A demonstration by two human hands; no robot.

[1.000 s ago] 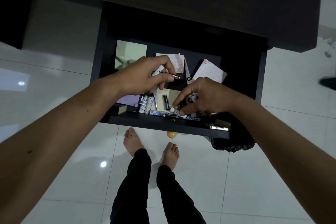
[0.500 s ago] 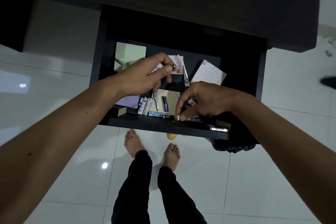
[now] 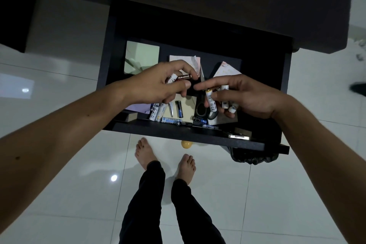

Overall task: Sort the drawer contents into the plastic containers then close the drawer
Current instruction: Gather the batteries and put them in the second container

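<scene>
This looks like a room in a home. The floor (image 3: 59, 194) is made of big shiny white tiles, and the person stands on it with bare feet (image 3: 145, 153). A dark desk (image 3: 237, 6) has an open drawer (image 3: 178, 138) full of small home things: batteries (image 3: 158, 112), scissors (image 3: 201, 109) and paper note pads (image 3: 142, 55). A black bin bag (image 3: 253, 156) sits under the drawer's right corner.

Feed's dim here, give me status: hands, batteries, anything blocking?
Left hand pinches dark Alkaline battery. Right hand grips white batteries. More loose in open black drawer. Black-handled scissors among them.
</scene>
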